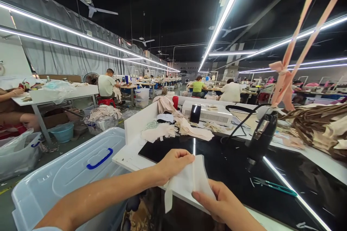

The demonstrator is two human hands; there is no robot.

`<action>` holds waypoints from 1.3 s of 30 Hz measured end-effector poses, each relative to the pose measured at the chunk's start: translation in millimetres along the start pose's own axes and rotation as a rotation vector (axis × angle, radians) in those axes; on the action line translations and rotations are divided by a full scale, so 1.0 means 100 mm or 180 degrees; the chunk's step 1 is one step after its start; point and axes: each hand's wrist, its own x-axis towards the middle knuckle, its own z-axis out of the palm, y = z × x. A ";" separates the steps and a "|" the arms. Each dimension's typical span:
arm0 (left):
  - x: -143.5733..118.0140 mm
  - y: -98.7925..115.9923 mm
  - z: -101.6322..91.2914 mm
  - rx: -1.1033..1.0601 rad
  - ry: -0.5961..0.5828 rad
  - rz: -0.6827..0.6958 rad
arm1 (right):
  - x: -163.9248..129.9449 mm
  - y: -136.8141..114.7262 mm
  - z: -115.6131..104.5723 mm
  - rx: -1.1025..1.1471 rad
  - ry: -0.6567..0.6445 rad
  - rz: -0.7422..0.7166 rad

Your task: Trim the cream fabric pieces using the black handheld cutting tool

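Observation:
A small white fabric piece [189, 182] is held between both hands at the near edge of the glossy black worktop [222, 166]. My left hand [173, 164] pinches its upper left edge with curled fingers. My right hand [222, 204] grips its lower right side from below, thumb on top. A narrow strip of the fabric hangs down past the table edge.
A black tool [261, 135] hangs from pink ribbon [284, 75] above the table. Teal thread snips [273, 185] lie at right. Beige fabric pieces [176, 126] and a white machine [208, 113] sit behind. A clear lidded bin [73, 177] stands at left. Other workers sit at distant tables.

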 end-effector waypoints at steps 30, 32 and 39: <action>0.87 -0.89 -0.15 0.4466 -0.0649 0.3345 | 1.25 0.87 -1.25 -0.3276 0.1466 -0.1568; 0.85 -0.88 -0.15 0.4428 -0.0617 0.3259 | 1.23 0.89 -1.33 -0.3622 0.1538 -0.1722; 0.77 -0.82 -0.11 0.4028 -0.0495 0.3084 | 1.09 0.79 -1.21 -0.4243 0.1539 -0.2580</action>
